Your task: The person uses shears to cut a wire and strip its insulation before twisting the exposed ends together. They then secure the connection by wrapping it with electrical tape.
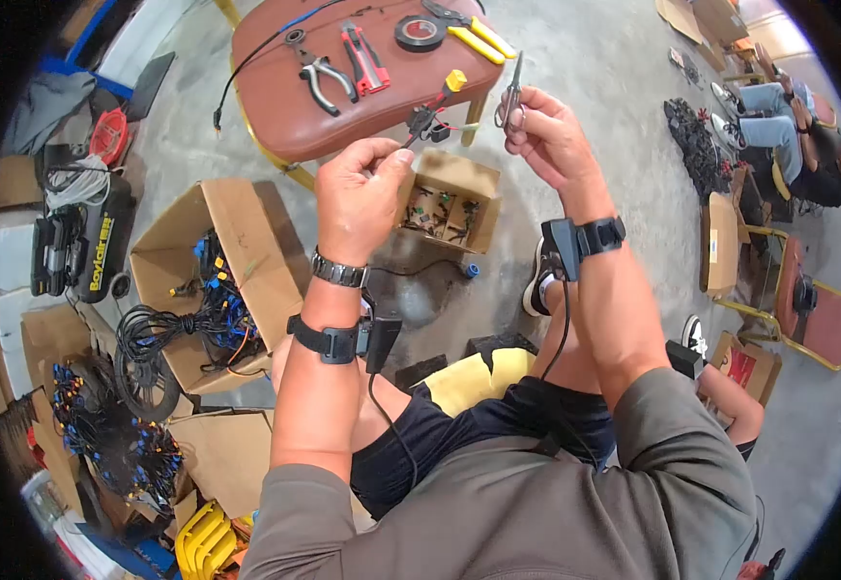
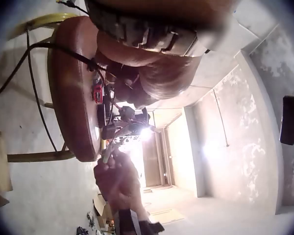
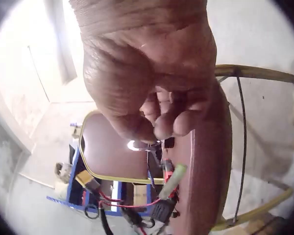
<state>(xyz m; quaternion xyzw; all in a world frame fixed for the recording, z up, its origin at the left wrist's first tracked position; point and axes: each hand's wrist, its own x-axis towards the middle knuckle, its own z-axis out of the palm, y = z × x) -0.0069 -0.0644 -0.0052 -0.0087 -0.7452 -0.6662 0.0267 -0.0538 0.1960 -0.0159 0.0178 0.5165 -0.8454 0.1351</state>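
The left hand is raised in front of the person, a little left of the middle of the head view. Its thumb and fingertips pinch a thin wire lead. The lead runs up toward 1 o'clock from the hand to a black plug and ends in a yellow connector, which hangs over the front edge of the chair.

The right hand, at 3 o'clock from the left one and apart from it, is clenched around a small pair of scissors. The blades point up toward 12 o'clock, just beside the yellow connector but clear of it. In the right wrist view the right hand shows its fingers curled tightly in, with the chair's brown seat behind them.

At 12 o'clock in the head view, the chair seat carries:
- pliers;
- a red-handled tool just to their right;
- a roll of black tape;
- yellow-handled cutters at the far right of the seat.

On the floor below the hands, near the middle of the view, a small cardboard box stands open with small parts inside. At 9 o'clock a larger box holds blue and black cables, and coils of black cable spill over its near edge. A black compressor stands further left. Another seated person is at 2 o'clock, well apart.
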